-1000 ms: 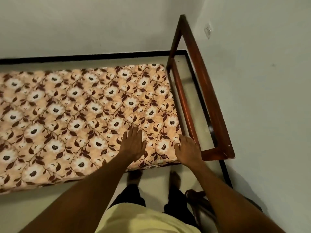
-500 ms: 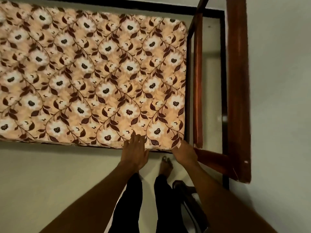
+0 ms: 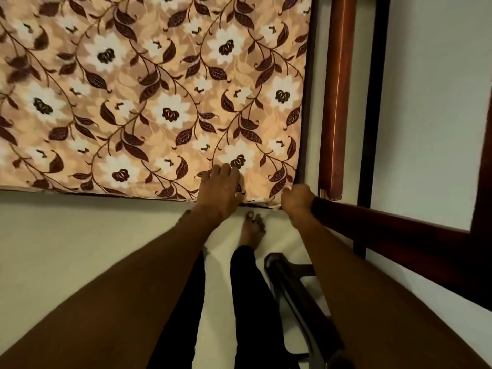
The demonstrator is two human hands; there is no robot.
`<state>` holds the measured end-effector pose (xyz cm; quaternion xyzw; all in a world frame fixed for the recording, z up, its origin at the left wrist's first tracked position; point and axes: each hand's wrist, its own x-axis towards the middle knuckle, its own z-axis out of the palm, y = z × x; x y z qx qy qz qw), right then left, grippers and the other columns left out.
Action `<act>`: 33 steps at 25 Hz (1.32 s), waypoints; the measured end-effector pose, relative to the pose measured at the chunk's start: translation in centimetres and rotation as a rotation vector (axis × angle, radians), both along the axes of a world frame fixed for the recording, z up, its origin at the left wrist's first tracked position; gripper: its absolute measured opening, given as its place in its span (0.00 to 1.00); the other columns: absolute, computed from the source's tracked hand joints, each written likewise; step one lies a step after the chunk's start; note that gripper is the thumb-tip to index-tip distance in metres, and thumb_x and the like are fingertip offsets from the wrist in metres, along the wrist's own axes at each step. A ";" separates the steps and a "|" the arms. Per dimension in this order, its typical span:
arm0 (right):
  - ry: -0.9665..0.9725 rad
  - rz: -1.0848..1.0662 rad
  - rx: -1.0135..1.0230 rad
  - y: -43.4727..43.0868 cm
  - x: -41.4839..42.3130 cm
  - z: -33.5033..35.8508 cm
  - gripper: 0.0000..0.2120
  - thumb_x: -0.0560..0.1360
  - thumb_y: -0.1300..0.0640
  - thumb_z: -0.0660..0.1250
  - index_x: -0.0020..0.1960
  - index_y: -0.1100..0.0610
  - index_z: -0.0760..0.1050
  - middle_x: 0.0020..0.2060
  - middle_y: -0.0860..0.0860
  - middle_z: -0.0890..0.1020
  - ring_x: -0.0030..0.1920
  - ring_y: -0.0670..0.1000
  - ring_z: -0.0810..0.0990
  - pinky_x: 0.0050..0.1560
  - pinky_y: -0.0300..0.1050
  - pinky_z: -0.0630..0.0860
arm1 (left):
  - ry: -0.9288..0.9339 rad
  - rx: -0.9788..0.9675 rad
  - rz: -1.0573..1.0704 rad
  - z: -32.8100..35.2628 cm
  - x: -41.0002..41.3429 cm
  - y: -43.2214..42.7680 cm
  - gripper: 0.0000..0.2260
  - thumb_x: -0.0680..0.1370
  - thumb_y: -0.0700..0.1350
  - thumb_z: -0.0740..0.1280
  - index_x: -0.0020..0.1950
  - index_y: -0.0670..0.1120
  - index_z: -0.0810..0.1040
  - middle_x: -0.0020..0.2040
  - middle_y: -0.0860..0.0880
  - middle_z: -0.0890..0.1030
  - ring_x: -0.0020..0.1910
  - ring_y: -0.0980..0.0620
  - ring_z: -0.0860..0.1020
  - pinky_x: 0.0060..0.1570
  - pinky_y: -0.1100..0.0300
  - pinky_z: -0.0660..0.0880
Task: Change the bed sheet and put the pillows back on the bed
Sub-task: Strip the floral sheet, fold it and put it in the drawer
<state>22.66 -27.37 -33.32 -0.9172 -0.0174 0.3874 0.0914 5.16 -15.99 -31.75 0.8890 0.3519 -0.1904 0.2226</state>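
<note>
A peach mattress cover with white flowers and dark brown leaves (image 3: 149, 102) fills the upper left of the head view. My left hand (image 3: 219, 189) lies palm down on its near edge, fingers spread on the fabric. At the near right corner my right hand (image 3: 296, 199) curls its fingers round the corner of the fabric. No pillow and no other sheet is in view.
The dark wooden bed frame (image 3: 336, 102) runs along the right of the mattress, with a cross rail (image 3: 386, 227) coming toward me. White wall is at the far right. My bare foot (image 3: 253, 227) stands on the pale floor. A dark chair part (image 3: 295, 291) is beside my right leg.
The view has dropped and closed in on the near right corner. Both hands slid from the mattress top to its near edge, and my right hand has closed on the corner.
</note>
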 end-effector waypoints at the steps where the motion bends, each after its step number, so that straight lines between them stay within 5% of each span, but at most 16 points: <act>1: -0.019 -0.041 0.048 -0.4 -0.1 -0.4 0.11 0.80 0.59 0.70 0.58 0.64 0.84 0.55 0.60 0.86 0.54 0.61 0.84 0.49 0.44 0.75 | -0.009 0.009 0.029 -0.6 0.1 -0.1 0.23 0.74 0.55 0.76 0.63 0.46 0.75 0.60 0.44 0.78 0.61 0.41 0.75 0.56 0.45 0.75; 5: -0.069 -0.147 0.200 -1.6 -0.3 -0.7 0.07 0.78 0.59 0.73 0.52 0.62 0.86 0.47 0.57 0.87 0.47 0.59 0.86 0.52 0.59 0.85 | -0.085 -0.016 0.072 -0.9 0.6 0.7 0.07 0.78 0.44 0.73 0.56 0.50 0.81 0.54 0.48 0.82 0.57 0.44 0.77 0.55 0.48 0.73; 10: -0.227 -0.212 0.353 -0.5 -1.1 4.7 0.06 0.80 0.55 0.72 0.54 0.58 0.81 0.49 0.53 0.84 0.48 0.52 0.83 0.52 0.50 0.82 | -0.290 -0.102 0.162 2.7 0.0 1.1 0.04 0.82 0.46 0.67 0.54 0.48 0.76 0.50 0.48 0.78 0.50 0.47 0.74 0.52 0.48 0.71; 14: -0.258 -0.173 0.431 0.6 -1.7 10.8 0.06 0.78 0.54 0.75 0.52 0.54 0.80 0.40 0.39 0.78 0.39 0.37 0.77 0.39 0.34 0.77 | -0.465 -0.066 0.195 8.3 -2.3 2.3 0.02 0.83 0.44 0.66 0.54 0.47 0.74 0.48 0.49 0.76 0.46 0.51 0.71 0.48 0.49 0.72; 17: -0.243 -0.154 0.432 2.1 -1.9 13.6 0.07 0.77 0.52 0.76 0.51 0.52 0.80 0.38 0.38 0.77 0.40 0.40 0.79 0.35 0.34 0.71 | -0.513 0.012 0.199 11.6 -1.9 4.3 0.04 0.85 0.46 0.63 0.55 0.46 0.74 0.49 0.49 0.76 0.47 0.53 0.70 0.49 0.52 0.69; 20: -0.199 -0.168 0.484 4.0 -2.1 14.6 0.09 0.78 0.52 0.74 0.57 0.53 0.81 0.46 0.46 0.84 0.47 0.48 0.83 0.42 0.41 0.76 | -0.430 0.106 0.290 13.3 -0.2 6.7 0.05 0.84 0.48 0.63 0.57 0.49 0.76 0.52 0.50 0.78 0.51 0.51 0.74 0.55 0.47 0.73; 24: -0.201 -0.143 0.672 6.6 -1.8 15.8 0.08 0.80 0.59 0.70 0.58 0.52 0.82 0.51 0.49 0.85 0.51 0.48 0.84 0.51 0.45 0.83 | -0.436 0.154 0.594 14.3 0.2 9.1 0.07 0.82 0.47 0.64 0.59 0.48 0.77 0.56 0.47 0.78 0.56 0.47 0.77 0.56 0.42 0.76; 26: -0.189 -0.076 0.663 7.2 -1.6 16.4 0.08 0.81 0.60 0.69 0.57 0.51 0.82 0.52 0.48 0.85 0.52 0.48 0.84 0.54 0.45 0.83 | -0.393 0.156 0.559 14.8 -0.6 9.2 0.10 0.81 0.47 0.64 0.61 0.48 0.76 0.59 0.46 0.78 0.59 0.45 0.77 0.57 0.41 0.76; 33: -0.144 0.558 0.374 6.2 -3.8 23.5 0.11 0.80 0.54 0.68 0.62 0.51 0.81 0.61 0.51 0.80 0.64 0.53 0.77 0.59 0.49 0.76 | 0.020 0.057 0.400 21.0 -5.9 5.1 0.27 0.80 0.54 0.67 0.75 0.45 0.66 0.75 0.41 0.68 0.73 0.40 0.69 0.71 0.39 0.69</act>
